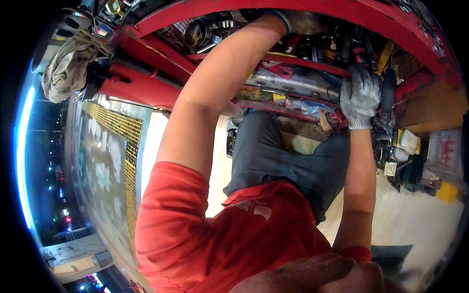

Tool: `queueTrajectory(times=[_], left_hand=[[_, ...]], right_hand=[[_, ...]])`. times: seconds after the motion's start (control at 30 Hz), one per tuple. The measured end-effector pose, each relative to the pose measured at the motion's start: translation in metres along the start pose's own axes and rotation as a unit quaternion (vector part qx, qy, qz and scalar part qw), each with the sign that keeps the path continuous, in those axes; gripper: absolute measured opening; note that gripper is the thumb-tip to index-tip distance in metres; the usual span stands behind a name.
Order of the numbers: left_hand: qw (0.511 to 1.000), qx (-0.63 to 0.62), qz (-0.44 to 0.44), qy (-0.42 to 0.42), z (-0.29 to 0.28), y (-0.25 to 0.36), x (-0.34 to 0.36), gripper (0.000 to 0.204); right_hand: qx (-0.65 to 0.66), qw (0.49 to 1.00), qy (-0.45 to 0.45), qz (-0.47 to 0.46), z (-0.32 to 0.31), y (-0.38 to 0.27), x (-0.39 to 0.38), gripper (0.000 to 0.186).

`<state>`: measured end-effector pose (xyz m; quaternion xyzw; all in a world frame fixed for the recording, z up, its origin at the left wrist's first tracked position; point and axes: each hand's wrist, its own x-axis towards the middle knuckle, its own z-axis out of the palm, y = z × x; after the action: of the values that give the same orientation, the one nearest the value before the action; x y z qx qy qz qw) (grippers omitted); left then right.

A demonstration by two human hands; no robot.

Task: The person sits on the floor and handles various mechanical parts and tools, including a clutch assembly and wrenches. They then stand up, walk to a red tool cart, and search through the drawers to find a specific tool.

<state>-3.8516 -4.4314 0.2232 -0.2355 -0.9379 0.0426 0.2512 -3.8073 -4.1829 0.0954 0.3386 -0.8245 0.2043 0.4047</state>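
Note:
My left hand point(298, 23), in a glove, reaches under the upper red frame point(342, 10) into a shelf of dark sockets and hand tools at the top; its fingers are too hidden to make out. My right hand point(360, 93), in a grey glove, has its fingers curled over the edge of the lower red rail point(310, 62) on the right. Near it are black-handled tools point(388, 88). A long metal case point(293, 85) and a lower ledge with small packages point(278, 97) lie below the rail.
A grey rag point(66, 73) hangs at the upper left beside red panels point(141, 88). A yellow grating point(131, 151) runs along the floor at the left. Plastic containers and boxes point(444, 151) stand at the right. My legs are bent beneath the shelves.

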Motion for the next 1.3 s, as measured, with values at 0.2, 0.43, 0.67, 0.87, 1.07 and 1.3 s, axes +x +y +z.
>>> queueTrajectory(times=[0.2,0.43,0.67,0.87,1.07,1.3], left_hand=[[1.000,0.011,-0.004,-0.023,0.023,0.020,0.012,0.043],[0.999,0.012,-0.016,-0.032,0.034,0.021,0.027,0.044],[1.000,-0.011,-0.002,-0.023,0.024,0.017,0.019,0.044],[0.999,-0.011,0.006,-0.029,0.015,0.013,0.016,0.045],[0.999,-0.009,0.001,-0.041,0.017,0.015,0.016,0.045],[0.998,0.003,-0.006,-0.062,0.023,0.022,0.021,0.046]], right_hand=[[-0.011,1.000,0.011,0.001,0.001,0.000,-0.001,0.038],[-0.003,1.000,0.001,-0.003,0.002,0.003,-0.001,0.037],[-0.012,1.000,0.011,-0.012,0.003,0.004,-0.002,0.036],[-0.003,1.000,0.016,-0.005,0.004,0.004,-0.002,0.036],[-0.012,1.000,0.019,-0.013,0.001,0.000,0.000,0.037],[-0.011,1.000,0.026,-0.004,0.004,0.000,0.000,0.036]])
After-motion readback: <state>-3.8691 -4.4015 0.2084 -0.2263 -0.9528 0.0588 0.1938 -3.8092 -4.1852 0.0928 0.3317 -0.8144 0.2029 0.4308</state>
